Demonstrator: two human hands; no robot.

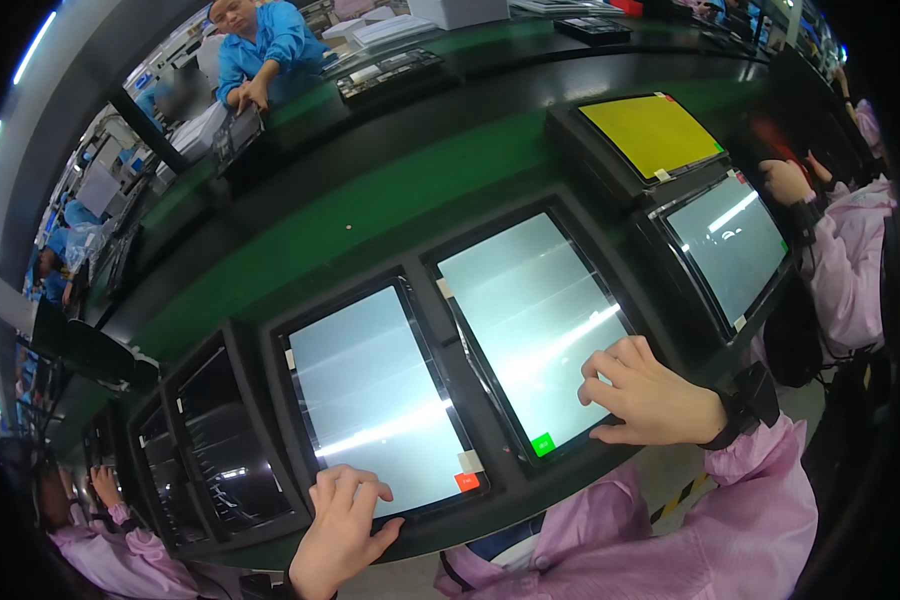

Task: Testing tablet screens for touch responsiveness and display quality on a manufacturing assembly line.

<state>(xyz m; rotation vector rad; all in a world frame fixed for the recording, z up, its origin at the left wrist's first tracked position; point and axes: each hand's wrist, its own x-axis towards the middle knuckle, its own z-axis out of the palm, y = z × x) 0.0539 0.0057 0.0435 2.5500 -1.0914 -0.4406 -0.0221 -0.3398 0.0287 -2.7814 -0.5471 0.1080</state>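
Two tablets with lit pale screens lie side by side before me in dark trays. The left tablet (365, 375) has a red patch at its lower right corner and a small light tab beside it. My left hand (342, 525) rests at its lower left edge, fingers bent and thumb apart, holding nothing. On the right tablet (525, 320) a green patch shows at the lower left corner. Over that screen's lower right edge is my right hand (650, 395), fingers curved and apart with nothing in them. Whether the fingertips press the glass, I cannot tell.
Dark-screened tablets (230, 440) sit in trays to the left. At right are a yellow-screened tablet (655, 135) and another lit tablet (730, 240), near a co-worker's hand (788, 182). Across the green bench (370, 215), a person in blue (265, 50) handles a dark device.
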